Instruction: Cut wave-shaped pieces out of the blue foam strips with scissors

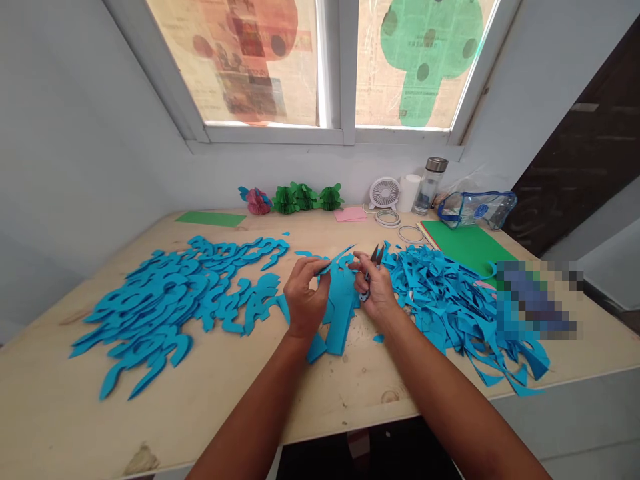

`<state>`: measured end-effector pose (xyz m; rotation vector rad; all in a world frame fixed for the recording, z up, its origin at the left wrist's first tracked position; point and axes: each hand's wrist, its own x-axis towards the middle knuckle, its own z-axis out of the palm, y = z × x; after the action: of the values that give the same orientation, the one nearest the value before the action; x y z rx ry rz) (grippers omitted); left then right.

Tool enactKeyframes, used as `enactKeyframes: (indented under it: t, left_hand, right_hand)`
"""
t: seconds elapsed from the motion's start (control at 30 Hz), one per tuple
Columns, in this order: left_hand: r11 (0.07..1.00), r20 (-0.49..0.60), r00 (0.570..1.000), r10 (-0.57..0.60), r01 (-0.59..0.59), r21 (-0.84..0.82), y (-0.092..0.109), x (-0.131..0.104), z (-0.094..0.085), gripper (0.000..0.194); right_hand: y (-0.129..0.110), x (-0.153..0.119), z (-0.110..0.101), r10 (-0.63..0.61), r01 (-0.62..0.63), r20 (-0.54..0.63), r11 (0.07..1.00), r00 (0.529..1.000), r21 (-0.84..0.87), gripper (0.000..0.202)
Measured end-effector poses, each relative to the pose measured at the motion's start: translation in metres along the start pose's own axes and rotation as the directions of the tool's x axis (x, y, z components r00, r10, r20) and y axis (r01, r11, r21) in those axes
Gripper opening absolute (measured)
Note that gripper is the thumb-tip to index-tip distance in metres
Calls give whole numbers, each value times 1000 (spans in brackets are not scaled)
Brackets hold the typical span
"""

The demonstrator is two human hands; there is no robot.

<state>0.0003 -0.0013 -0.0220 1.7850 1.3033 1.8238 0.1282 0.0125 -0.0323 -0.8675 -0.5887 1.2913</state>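
Note:
Between thumb and fingers my left hand (309,293) pinches a piece of blue paper (343,255) by its edge. My right hand (374,285) is closed around a pair of scissors (377,256), whose blades point up and away from me. Its fingertips are close to the blue paper; whether they touch it I cannot tell. Beneath both hands lie blue paper strips (341,323). Curved blue cut-outs (165,287) are spread in overlapping rows to the left. On the right is a heap of blue paper scraps (430,287).
Green sheets (465,245) lie at the right under a clear pouch (477,210). Along the wall stand a glass bottle (431,187), a small white fan (385,193) and green paper shapes (305,197). A green strip (211,219) is at the back left of the wooden table (215,413).

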Motion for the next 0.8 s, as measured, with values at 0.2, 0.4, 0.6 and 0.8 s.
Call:
enactKeyframes:
  t: [0.2,0.4,0.6,0.8]
  left_hand:
    - [948,137,959,250,-271,169,-11,-7,3,27]
    - [985,152,978,140,-154,81,-10,-5,6,33]
    - [817,297,853,-429,507,-276,-11,6,1,22]
    - [638,550,646,-529,730,-243,-5,9,-4,28]
  right_hand:
    - [2,1,-1,23,-23,24,999,999,-29,43]
    - [3,5,-2,0,-5,-59,997,998,-79,45]
    - [2,6,-4,-6,3,-11,972,1000,-235,35]
    - [8,8,-7,-96,125,90,898,991,-423,27]
